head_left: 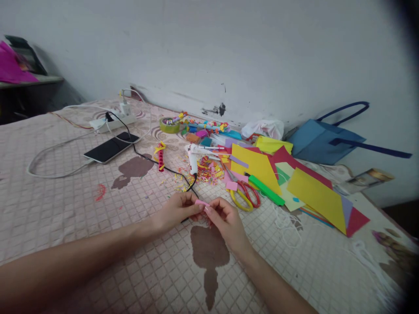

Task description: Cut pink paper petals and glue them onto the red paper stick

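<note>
A small piece of pink paper is pinched between the fingertips of my left hand and my right hand, held just above the tablecloth. Beyond my fingers lies a white glue gun with its black cord running back past my left hand. Scraps of cut paper in pink, yellow and red are scattered around it. To the right of my hands rest scissors with red and yellow handles, beside a green box cutter. A red roll with yellow strips stands left of the glue gun.
Coloured sheets overlap on the right, near white string. A blue bag leans against the wall. On the left, a phone is plugged into a power strip. A tape roll sits farther back.
</note>
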{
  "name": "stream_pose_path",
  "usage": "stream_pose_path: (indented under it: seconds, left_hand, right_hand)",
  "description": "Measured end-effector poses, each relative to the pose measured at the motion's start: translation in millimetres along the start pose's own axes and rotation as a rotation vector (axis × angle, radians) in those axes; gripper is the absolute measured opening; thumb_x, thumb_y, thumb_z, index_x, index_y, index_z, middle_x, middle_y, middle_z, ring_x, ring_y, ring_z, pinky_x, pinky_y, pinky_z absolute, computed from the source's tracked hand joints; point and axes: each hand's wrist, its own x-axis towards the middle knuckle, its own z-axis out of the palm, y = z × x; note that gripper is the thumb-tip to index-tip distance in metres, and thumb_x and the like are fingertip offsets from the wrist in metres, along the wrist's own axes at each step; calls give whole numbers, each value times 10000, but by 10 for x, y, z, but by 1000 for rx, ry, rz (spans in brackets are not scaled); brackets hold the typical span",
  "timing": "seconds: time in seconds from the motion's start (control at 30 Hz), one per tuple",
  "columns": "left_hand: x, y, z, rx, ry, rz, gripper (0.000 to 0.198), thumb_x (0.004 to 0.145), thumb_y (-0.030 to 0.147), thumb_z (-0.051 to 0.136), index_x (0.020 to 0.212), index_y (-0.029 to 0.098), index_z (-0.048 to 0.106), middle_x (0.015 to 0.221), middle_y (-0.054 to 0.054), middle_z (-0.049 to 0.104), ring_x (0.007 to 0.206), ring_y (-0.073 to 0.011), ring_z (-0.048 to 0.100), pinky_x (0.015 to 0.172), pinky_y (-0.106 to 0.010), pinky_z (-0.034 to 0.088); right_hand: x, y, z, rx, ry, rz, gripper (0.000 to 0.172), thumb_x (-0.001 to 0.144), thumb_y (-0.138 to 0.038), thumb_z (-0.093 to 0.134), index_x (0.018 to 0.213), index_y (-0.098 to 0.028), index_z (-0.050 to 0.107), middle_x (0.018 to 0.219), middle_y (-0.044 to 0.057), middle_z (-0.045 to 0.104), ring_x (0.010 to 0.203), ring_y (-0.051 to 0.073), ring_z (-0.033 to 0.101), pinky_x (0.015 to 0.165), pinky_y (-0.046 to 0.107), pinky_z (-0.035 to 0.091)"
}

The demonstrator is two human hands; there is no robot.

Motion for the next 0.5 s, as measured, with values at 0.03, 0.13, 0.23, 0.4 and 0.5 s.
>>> stream_pose_path:
  seconds: [0.03,0.13,0.23,0.4,0.5]
  left_hand:
    - [1,-3,-3,4,-5,3,323,699,424,674,714,135,530,642,9,619,557,-80,542,543,-203,402]
    - [7,-11,-10,24,-21,14,328,705,434,667,721,133,538,654,3,620,566,-82,545,552,-206,409]
    - [9,-18,-13,33,-34,32,330,707,446,660,746,133,560,663,2,618,588,-89,553,568,-212,420]
    - [-3,-2,-3,-8,-21,-4,334,694,447,669,725,135,553,658,-2,631,570,-89,558,560,-213,420]
    - [-13,29,10,-19,-11,-46,318,703,424,669,712,130,549,657,-2,631,556,-76,547,551,-203,409]
  right_hand:
    - [0,-4,-2,-17,4,-1,205,823,-375,569,721,-199,540,594,-32,508,509,107,465,469,222,370]
    - [4,-1,-4,-32,11,-3,196,828,-351,560,707,-198,536,581,-35,506,501,104,468,471,220,374]
    - [8,13,-3,-7,20,-3,192,824,-352,561,707,-201,540,584,-35,512,501,106,473,470,222,376]
    - [3,26,3,20,18,22,201,813,-365,576,700,-202,548,575,-37,509,497,106,466,464,221,376]
    - [-1,26,15,73,4,37,224,841,-382,537,708,-203,547,595,-29,518,506,109,475,465,221,382]
